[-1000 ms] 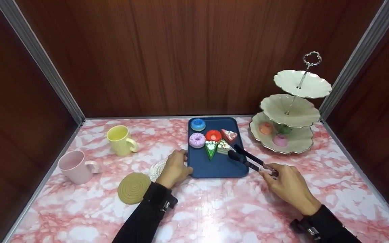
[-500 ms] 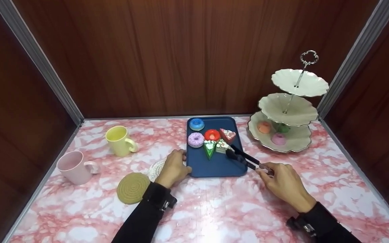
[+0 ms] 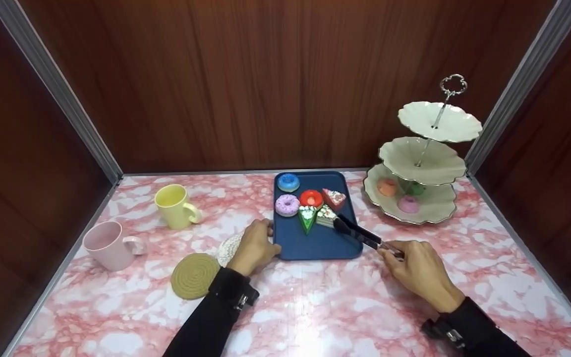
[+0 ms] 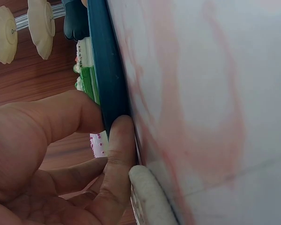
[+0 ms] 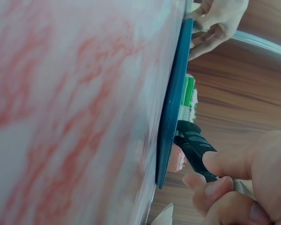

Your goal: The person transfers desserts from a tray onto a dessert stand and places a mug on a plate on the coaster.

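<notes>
My left hand (image 3: 255, 248) pinches the near-left edge of the dark blue tray (image 3: 315, 248), thumb on the rim and fingers against its side in the left wrist view. My right hand (image 3: 422, 270) grips black-tipped tongs (image 3: 362, 234), angled down over the tray's right side. The tong tips are at the white-topped cake slice (image 3: 326, 216); whether they clasp it cannot be told. Around that slice lie a green cake slice (image 3: 307, 218), a red cake slice (image 3: 334, 198), a red donut (image 3: 311, 199), a purple donut (image 3: 287, 205) and a blue donut (image 3: 288, 182).
A three-tier stand (image 3: 422, 161) at the right bears orange, green and pink pieces on its bottom plate. To the left are a yellow mug (image 3: 174, 210), a pink mug (image 3: 112, 250), a tan coaster (image 3: 195, 276) and a white coaster (image 3: 227, 248), partly covered by my left hand.
The two tong tips have drawn closer together beside the white-topped slice. The view has shifted slightly. My left hand stays at the tray's edge.
</notes>
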Demonstrator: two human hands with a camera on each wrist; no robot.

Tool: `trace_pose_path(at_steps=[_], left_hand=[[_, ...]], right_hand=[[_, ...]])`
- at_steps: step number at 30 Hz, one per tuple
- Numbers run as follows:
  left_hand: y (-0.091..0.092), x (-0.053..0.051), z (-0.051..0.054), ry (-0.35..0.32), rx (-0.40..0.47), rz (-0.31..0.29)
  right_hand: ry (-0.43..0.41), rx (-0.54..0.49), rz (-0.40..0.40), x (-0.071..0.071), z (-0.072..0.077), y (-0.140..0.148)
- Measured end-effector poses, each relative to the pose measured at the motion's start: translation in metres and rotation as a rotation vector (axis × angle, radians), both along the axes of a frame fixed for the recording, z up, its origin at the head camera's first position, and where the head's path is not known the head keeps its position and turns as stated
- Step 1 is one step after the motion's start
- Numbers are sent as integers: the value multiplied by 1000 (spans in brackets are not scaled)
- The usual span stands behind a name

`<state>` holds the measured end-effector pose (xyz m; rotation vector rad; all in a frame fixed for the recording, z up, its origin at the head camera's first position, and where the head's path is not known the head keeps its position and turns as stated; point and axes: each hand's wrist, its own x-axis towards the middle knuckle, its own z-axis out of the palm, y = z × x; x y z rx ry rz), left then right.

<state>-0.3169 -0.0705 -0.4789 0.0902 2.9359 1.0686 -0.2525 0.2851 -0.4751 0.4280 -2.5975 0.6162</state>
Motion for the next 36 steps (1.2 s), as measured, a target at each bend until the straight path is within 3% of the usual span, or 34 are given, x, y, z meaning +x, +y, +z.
trace_pose_path(at_steps=[14,21,36], left_hand=[[0,1,1,7,14,-7],[0,1,1,43,-17,-24],[0,1,0,31,-4,-17]], right_hand=[[7,-2,-7,1,0,3],[42,-6,6,1,2,4],[56,-31,-33,4,8,4]])
